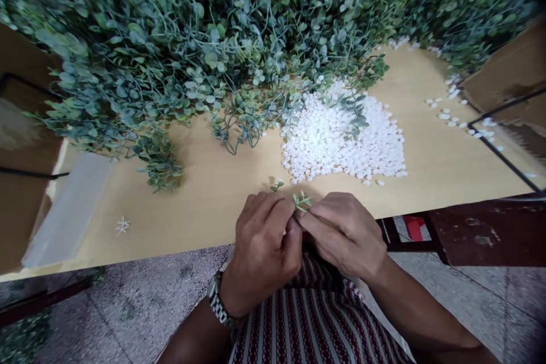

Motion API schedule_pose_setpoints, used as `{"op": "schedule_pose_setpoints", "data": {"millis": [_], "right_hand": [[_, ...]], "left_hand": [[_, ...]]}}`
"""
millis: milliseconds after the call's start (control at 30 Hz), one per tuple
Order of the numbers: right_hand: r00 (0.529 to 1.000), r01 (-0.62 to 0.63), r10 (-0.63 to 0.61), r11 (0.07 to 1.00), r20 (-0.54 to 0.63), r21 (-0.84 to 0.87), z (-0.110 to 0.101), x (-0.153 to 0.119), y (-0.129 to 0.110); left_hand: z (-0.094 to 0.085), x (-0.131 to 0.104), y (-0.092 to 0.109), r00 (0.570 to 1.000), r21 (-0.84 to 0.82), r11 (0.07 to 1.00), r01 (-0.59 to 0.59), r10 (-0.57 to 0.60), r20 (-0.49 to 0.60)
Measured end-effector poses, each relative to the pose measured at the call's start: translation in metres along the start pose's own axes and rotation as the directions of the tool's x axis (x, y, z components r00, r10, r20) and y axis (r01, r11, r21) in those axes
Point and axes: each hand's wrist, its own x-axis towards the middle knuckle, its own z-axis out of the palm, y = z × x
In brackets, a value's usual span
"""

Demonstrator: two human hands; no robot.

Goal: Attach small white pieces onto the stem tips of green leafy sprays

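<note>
At the table's front edge, my left hand point(268, 239) and my right hand point(345, 233) meet with fingers pinched together. A small green plastic sprig point(302, 201) sticks up between them, and both hands appear closed on it. Its lower part is hidden by my fingers. Just beyond my left knuckles a little leaf tip point(277, 186) shows. Past my hands lies a heap of small white plastic pieces point(328, 142), with a leafy sprig point(357, 114) resting on top.
A large mass of artificial foliage point(205, 28) covers the table's back. A loose leafy bunch point(160, 159), a white star-shaped piece point(123, 225) and a pale translucent strip point(70, 210) lie at left. Cardboard point(507, 68) with black metal rods point(507, 105) borders the right.
</note>
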Motion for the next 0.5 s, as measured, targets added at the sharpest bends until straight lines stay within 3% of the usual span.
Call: {"op": "schedule_pose_setpoints", "data": {"millis": [100,167,233,300,400,500], "right_hand": [[0.979,0.183,-0.188,0.981,-0.082,-0.064,-0.005,0.007,0.005],[0.989,0.105,-0.118,0.985,-0.094,-0.136,-0.013,0.014,0.011],[1.000,-0.010,0.014,0.970,0.014,-0.241,-0.020,0.022,0.018],[0.985,-0.037,0.089,0.946,0.150,-0.321,-0.024,0.028,0.023],[0.948,0.040,0.091,0.916,0.304,-0.400,-0.020,0.032,0.028],[0.932,0.101,0.081,0.879,0.354,-0.466,-0.014,0.032,0.030]], "left_hand": [[-0.002,-0.001,-0.005,0.996,-0.136,0.989,0.054,-0.064,-0.067],[-0.003,-0.001,-0.008,0.992,-0.192,0.977,0.088,-0.104,-0.073],[-0.004,-0.001,-0.010,0.988,-0.236,0.966,0.104,-0.127,-0.082],[-0.004,0.000,-0.011,0.984,-0.266,0.956,0.122,-0.152,-0.093],[-0.002,0.001,-0.012,0.974,-0.304,0.937,0.175,-0.209,-0.085],[0.001,0.002,-0.014,0.972,-0.366,0.916,0.167,-0.215,-0.096]]}}
